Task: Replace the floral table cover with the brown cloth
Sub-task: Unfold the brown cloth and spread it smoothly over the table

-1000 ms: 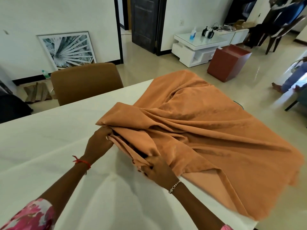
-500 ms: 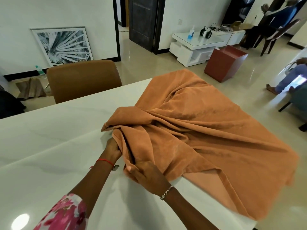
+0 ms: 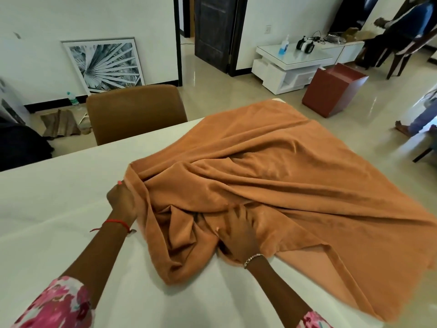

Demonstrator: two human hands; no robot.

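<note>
Brown cloth (image 3: 295,185) — rumpled, spread over the right part of the white tabletop (image 3: 59,200), its right side draping past the edge. Left hand (image 3: 121,200): grips the cloth's left edge, fingers curled into it. Right hand (image 3: 238,232): on the bunched folds — blurred, so its grip cannot be told.

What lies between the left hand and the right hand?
Bunched folds of the cloth lie between the left hand and right hand; the head view shows it.
</note>
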